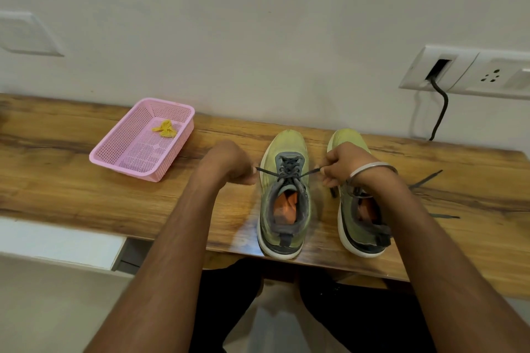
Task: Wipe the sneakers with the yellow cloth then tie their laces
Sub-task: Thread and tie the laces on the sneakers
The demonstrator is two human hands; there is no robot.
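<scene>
Two yellow-green sneakers stand side by side on the wooden table, toes toward the wall. The left sneaker [284, 195] has dark grey laces pulled taut to both sides. My left hand [232, 165] pinches one lace end on its left. My right hand [344, 165] pinches the other end on its right, above the right sneaker [361, 223], partly hiding it. The right sneaker's laces [427, 178] lie loose on the table. The yellow cloth [165, 128] sits crumpled inside the pink basket [123, 149].
The pink basket stands at the table's left rear. A wall socket [470, 71] with a black cable [440, 112] is above the table at the right. The table's front edge [172, 238] runs just behind the sneakers' heels.
</scene>
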